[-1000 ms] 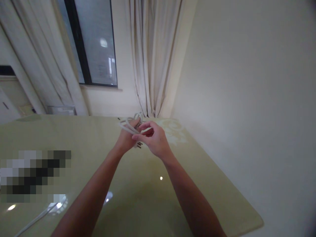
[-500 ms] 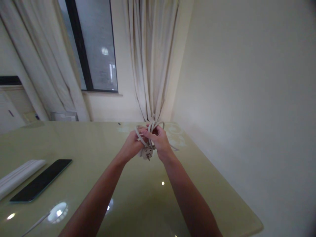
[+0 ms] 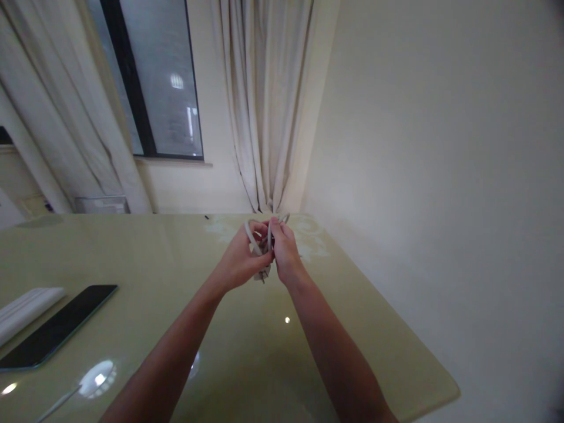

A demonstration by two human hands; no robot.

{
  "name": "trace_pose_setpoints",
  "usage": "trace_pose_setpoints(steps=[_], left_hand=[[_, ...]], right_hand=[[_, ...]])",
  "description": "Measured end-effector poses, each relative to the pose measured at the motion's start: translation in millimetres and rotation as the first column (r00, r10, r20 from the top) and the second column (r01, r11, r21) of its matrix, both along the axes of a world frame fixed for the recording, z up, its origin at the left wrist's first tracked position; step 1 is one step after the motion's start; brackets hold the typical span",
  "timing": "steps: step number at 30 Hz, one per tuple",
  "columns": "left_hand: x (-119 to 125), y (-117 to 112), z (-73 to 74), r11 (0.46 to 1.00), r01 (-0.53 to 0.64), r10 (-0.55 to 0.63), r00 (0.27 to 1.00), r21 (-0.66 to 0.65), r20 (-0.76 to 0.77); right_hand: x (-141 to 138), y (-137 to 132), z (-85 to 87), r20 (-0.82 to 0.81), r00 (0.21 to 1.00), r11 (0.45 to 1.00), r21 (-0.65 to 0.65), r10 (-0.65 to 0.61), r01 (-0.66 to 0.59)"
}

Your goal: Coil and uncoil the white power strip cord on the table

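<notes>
Both hands are occupied with one item, a pale power cord [image 3: 252,238], which is gathered in loops and held above the far half of the glossy counter [image 3: 365,341]. The left hand [image 3: 247,254] has its grip drawn in on the bundle: one loop passes over it near the base of the thumb, and the thumb reaches across below toward the right hand [image 3: 285,247]. The right grip is likewise closed down, with the thumb raised and pressed to an upright strand. The mains plug [image 3: 261,272] hangs under the bundle, prongs downward.

In this observer's judgement, the cord is held from two sides because loose coils would otherwise spring apart, and it is raised so that the plug hangs free. The fingers hide the crossing of the strands, so whether there is a knot or tie cannot be determined.

To the left, well apart from the hands, a black slab-like device [image 3: 59,326] lies flat beside a white ridged bar [image 3: 29,310]. A thin white cable [image 3: 59,403] lies nearer the wearer. A small dark object [image 3: 207,217] sits near the far edge. Beyond hangs a gathered curtain [image 3: 264,111]; a plain wall [image 3: 432,176] bounds the right side.
</notes>
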State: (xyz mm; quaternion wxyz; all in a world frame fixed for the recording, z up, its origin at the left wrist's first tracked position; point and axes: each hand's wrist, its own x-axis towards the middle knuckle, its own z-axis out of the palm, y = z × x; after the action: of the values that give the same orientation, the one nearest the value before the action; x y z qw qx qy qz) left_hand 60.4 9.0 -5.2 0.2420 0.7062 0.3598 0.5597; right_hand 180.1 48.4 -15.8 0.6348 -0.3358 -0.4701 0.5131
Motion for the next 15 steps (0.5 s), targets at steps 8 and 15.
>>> trace_pose_setpoints(steps=[8, 15], left_hand=[[-22, 6, 8.6, 0.971, -0.153, 0.175, 0.979, -0.185, 0.109], [-40, 21, -4.1, 0.954, -0.154, 0.222, 0.940, -0.259, 0.259]], right_hand=[[4, 3, -3.3, 0.104, 0.980, 0.966, 0.212, -0.171, 0.146], [11, 3, 7.9, -0.192, 0.973, 0.971, 0.177, -0.125, 0.159]])
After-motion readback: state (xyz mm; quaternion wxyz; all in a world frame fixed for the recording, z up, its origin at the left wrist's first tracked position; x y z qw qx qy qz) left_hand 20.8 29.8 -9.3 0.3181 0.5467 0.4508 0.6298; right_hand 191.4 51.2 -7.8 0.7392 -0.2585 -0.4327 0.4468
